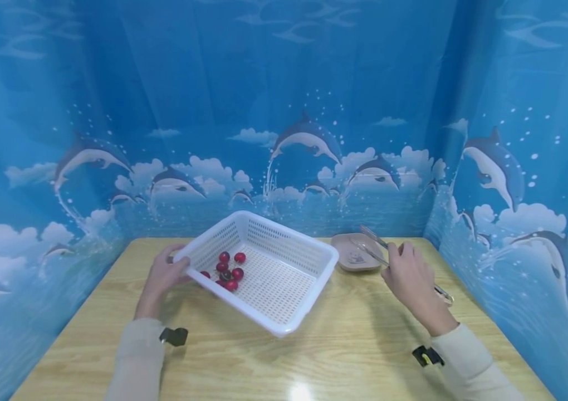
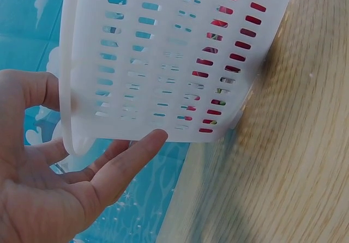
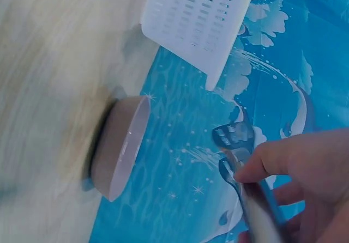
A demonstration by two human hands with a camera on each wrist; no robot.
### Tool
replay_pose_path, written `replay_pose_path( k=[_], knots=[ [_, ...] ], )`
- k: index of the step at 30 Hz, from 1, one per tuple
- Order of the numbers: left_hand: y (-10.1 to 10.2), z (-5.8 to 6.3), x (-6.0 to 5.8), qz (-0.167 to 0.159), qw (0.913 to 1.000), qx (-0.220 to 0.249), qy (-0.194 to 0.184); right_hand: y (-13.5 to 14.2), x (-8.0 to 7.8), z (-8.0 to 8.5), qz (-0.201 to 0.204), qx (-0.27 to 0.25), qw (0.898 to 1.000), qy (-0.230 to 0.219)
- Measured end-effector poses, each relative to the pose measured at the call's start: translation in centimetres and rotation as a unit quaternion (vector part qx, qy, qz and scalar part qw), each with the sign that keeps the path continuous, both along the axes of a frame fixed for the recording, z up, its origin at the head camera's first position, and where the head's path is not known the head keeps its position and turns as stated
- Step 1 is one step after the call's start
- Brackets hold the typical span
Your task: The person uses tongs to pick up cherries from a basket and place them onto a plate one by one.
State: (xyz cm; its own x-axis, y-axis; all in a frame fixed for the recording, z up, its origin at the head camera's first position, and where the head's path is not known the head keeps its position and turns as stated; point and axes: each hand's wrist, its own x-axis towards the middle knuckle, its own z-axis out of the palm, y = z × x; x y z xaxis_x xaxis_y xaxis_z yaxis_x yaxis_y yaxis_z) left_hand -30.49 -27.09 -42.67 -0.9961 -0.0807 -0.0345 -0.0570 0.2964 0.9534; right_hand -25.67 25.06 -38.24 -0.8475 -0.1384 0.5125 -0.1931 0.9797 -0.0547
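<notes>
A white perforated plastic basket point(image 1: 284, 289) holds several dark red cherries point(image 1: 237, 273), bunched at its left end. My left hand point(image 1: 166, 273) grips the basket's left corner; in the left wrist view, one finger hooks over the rim and others lie outside the wall. Red shows through the slots of the basket wall point(image 2: 174, 63) there. My right hand point(image 1: 409, 275) holds metal tongs point(image 1: 374, 236), their tips parted with nothing between them. Under the tongs' tips in the head view is a small pinkish-beige dish point(image 1: 351, 256). The right wrist view shows the tongs point(image 3: 256, 205) apart from the dish point(image 3: 114, 145).
A light wooden table point(image 1: 344, 345) carries these things. Blue dolphin-print curtains point(image 1: 284, 111) enclose its back and both sides. The dish stands near the back edge, just right of the basket's corner.
</notes>
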Motion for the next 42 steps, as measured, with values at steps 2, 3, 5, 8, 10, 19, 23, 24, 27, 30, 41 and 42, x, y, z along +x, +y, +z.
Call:
replay_pose_path(
  k=[2,3,5,8,10,19,23,24,27,30,41,42],
  knots=[
    [0.0,0.0,0.0,0.000,1.0000,0.001,0.000,-0.1,-0.1,0.3,0.011,-0.003,1.000,0.018],
    [0.0,0.0,0.0,0.001,1.0000,0.001,0.000,-0.1,-0.2,0.5,0.014,-0.004,1.000,0.019],
    [0.0,0.0,0.0,0.001,1.0000,0.003,0.000,-0.3,-0.2,0.8,0.015,-0.006,1.000,0.008],
    [0.0,0.0,0.0,0.001,1.0000,0.001,0.000,-0.5,-0.3,1.1,0.026,-0.003,1.000,0.009],
    [0.0,0.0,0.0,0.002,1.0000,0.001,0.000,-0.8,-0.3,1.3,0.038,0.001,0.999,0.018],
    [-0.1,0.1,0.0,0.005,1.0000,-0.002,0.006,-2.6,-0.6,2.2,0.138,0.039,0.988,0.061],
    [-0.1,0.2,0.2,0.002,1.0000,-0.003,0.004,-3.4,-0.6,2.5,0.150,0.047,0.986,0.064],
    [-0.1,0.2,0.2,0.001,1.0000,-0.003,0.004,-3.6,-0.6,2.5,0.143,0.047,0.987,0.062],
    [0.0,0.2,0.2,-0.001,1.0000,-0.002,0.002,-4.0,-0.6,2.8,0.123,0.049,0.989,0.059],
    [0.0,0.2,0.2,0.000,1.0000,-0.004,0.001,-4.3,-0.6,3.0,0.123,0.058,0.989,0.060],
    [-0.1,-0.1,-0.1,0.000,0.9999,0.006,0.010,-5.9,-2.0,2.6,0.245,-0.001,0.968,0.049],
    [0.0,-0.2,-0.1,0.001,1.0000,0.006,0.008,-6.1,-2.2,2.5,0.255,-0.005,0.966,0.051]
  ],
)
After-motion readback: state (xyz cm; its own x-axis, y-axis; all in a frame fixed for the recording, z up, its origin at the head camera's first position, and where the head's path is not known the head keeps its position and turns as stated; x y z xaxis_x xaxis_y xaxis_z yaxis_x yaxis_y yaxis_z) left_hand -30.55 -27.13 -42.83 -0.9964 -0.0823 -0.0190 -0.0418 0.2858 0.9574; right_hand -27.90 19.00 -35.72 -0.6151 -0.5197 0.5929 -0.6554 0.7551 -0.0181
